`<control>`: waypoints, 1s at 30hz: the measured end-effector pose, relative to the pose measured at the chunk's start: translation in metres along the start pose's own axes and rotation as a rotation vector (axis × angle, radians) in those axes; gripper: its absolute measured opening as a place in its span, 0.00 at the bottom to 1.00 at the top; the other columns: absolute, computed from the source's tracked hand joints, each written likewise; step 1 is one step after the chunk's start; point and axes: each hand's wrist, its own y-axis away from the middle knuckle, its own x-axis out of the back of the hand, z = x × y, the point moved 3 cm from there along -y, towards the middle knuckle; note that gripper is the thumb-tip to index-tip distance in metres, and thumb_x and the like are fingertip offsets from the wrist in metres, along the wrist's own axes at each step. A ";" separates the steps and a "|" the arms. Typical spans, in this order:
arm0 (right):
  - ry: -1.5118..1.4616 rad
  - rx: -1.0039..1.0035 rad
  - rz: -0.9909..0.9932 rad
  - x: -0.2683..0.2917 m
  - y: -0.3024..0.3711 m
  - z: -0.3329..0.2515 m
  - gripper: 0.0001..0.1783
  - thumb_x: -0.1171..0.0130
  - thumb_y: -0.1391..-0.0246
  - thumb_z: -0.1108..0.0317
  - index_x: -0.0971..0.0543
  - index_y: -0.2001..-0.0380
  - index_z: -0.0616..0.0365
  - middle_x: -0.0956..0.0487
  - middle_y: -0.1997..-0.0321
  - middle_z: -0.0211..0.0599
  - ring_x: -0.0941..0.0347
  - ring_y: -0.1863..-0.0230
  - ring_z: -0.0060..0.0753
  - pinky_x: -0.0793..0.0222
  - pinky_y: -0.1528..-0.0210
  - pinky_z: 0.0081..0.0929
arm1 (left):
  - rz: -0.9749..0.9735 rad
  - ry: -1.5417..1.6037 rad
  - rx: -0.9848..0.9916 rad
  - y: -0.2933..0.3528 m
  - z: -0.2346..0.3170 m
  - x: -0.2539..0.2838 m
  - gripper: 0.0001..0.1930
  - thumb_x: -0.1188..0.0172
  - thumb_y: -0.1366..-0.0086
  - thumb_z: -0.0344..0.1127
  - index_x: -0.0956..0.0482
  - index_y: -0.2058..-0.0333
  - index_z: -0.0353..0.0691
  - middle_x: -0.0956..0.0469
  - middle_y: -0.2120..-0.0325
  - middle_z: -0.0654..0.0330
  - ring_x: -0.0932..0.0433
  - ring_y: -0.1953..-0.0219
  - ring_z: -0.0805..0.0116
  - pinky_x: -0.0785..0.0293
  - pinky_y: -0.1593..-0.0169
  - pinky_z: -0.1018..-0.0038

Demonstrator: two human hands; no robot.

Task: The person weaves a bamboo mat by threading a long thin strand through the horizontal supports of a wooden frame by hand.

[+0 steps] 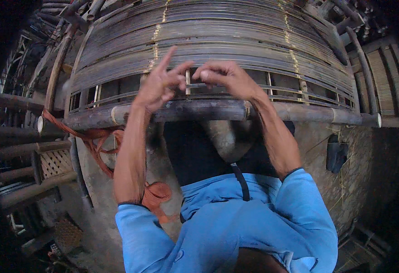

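blue sleeves (217, 236) of a hooded top fill the foreground as a person, seen from above, works with both bare hands at the near edge of a woven bamboo panel (217, 41). the left hand (161, 84) has thumb and middle fingers pinched together near a thin bamboo slat (195, 85), its index finger pointing up and away; whether it truly grips the slat or only touches it cannot be told. the right hand (229, 78) is curled closed over the same slat from the other side, fingertips tucked down onto it. the slat runs left to right, level with the other strips of the panel and parallel to the thick bamboo pole (217, 110) that frames the edge just below the knuckles. it sits in the open gap between the tightly packed dark strips above and that pole, beside a pale upright binding (188, 88). the two hands are nearly touching, about equally near the slat, one at each side of the binding, so the slat's long axis passes straight from one grip to the other. an orange cloth strip (95, 141) trails from the pole's left end down past the left forearm. bamboo poles (22, 148) and a small lattice piece (56, 164) lie at the left, in shadow.
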 end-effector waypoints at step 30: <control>0.924 -0.184 0.789 0.136 0.147 0.013 0.19 0.32 0.43 0.54 0.15 0.58 0.59 0.15 0.61 0.44 0.18 0.59 0.38 0.25 0.54 0.35 | 1.354 -1.531 1.039 0.597 0.096 0.265 0.22 0.35 0.33 0.46 0.19 0.52 0.32 0.17 0.63 0.59 0.20 0.61 0.67 0.22 0.55 0.70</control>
